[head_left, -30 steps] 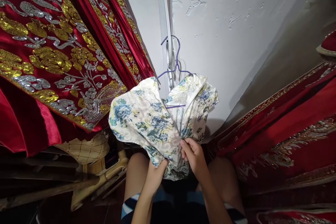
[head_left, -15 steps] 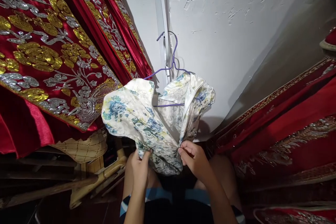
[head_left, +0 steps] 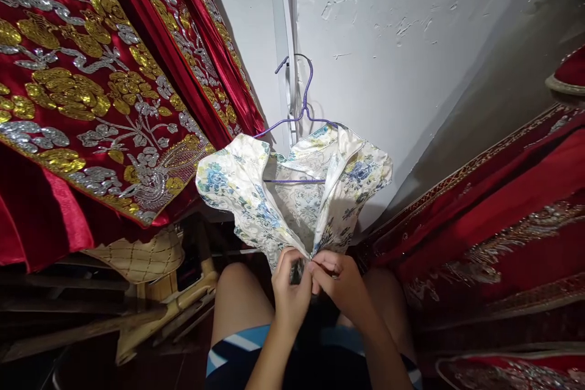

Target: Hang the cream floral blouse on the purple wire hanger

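Observation:
A white short-sleeved dress or blouse (head_left: 256,201) with blue and yellow flowers hangs on a purple wire hanger (head_left: 305,94). Its front gapes in a deep V, showing the patterned inside and the hanger's lower bar. At the bottom of the V, my left hand (head_left: 292,283) grips the left front edge of the garment, fingers curled over it. Close beside it, touching or nearly so, my right hand (head_left: 336,274) pinches the right front edge. The small fastening between my fingertips is too covered to make out.
Red cloth with gold and silver embroidery (head_left: 68,91) hangs at the left. Below it is a bamboo chair (head_left: 169,311) with a cream quilted item (head_left: 146,256). More red beaded fabric (head_left: 493,225) lines the right. A white wall (head_left: 388,30) with peeling paint stands ahead.
My left hand has left the garment's left side and come right and slightly up to the front edge beside my right hand. The garment has shifted a little right and lies straighter.

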A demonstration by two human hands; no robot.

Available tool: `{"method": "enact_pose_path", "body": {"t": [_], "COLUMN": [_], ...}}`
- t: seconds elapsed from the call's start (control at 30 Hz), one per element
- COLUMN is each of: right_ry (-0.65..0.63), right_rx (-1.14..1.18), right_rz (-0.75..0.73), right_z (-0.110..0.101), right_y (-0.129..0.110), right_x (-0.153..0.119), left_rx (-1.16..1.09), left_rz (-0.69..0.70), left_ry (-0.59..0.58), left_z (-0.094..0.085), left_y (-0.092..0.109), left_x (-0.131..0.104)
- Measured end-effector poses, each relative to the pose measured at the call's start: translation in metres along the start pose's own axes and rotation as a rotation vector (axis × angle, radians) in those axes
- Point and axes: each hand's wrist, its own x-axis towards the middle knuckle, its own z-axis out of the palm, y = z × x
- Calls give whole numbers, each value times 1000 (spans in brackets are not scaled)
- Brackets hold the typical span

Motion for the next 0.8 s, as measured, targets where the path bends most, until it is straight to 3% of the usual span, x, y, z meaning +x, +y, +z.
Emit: {"method": "enact_pose_path", "body": {"t": [0.2, 0.4, 0.5, 0.57, 0.67, 0.73, 0.8], "right_ry": [169, 261, 289, 302, 310, 308, 291], "right_rx": [208, 395, 449, 439, 394, 376, 361], "right_rz": [45, -161, -263, -296, -276, -261, -269], "right_z": [-8, -24, -26, -24, -16, -11, -8], "right_y": [-22, -103, -135, -142, -133, -123, -118], "right_x": [27, 81, 95, 95, 89, 85, 81], "left_rx": [-18, 99, 150, 164, 116, 53, 16], "left_rz": [14, 33, 25, -2, -25, 14, 97], "left_ry": [-165, -427, -518, -544, -532, -478, -349], "left_z": [-1, -3, -3, -3, -9, -17, -27], "left_y": [1, 6, 6, 4, 1, 6, 20], "left_x": [14, 32, 30, 26, 26, 38, 61]}}
